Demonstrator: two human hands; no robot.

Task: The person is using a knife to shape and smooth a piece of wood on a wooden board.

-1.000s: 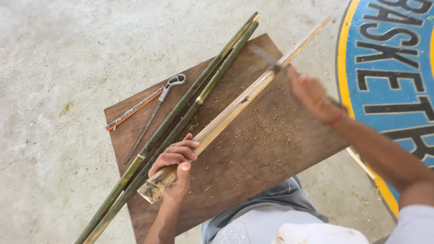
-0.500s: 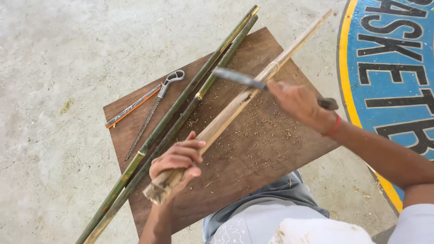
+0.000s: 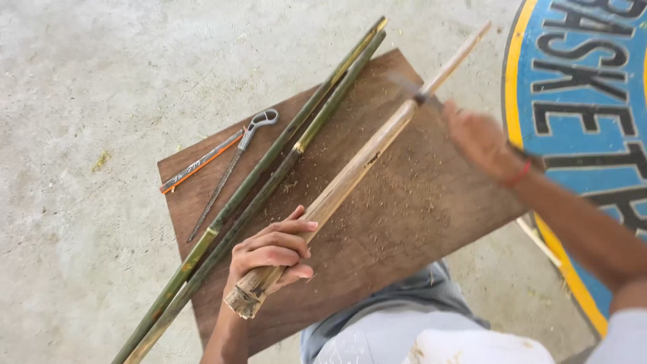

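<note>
On the brown board, over your lap, lies the pale bamboo pole you are working. Its long axis runs on a diagonal: the thick, rough-cut butt sits near you at lower left, and the thin tip points up and away to the upper right, past the board's far edge and over the concrete floor.

Your left hand is clamped around the pole just above the butt, fingers curled over the top and thumb beneath it. Your right hand is blurred with motion; it is wrapped on the handle of a knife, whose grey blade meets the pole across its upper part at a dark node. A red band circles that wrist.

Two green bamboo stalks lie side by side just left of the pole, nearly parallel to it, running off the board at both ends. Left of those rest a grey file and, near it, a thin strip with an orange edge, both on the board. Fine shavings speckle the wood around the pole. At right, a blue round sign with a yellow rim lies on the floor.
</note>
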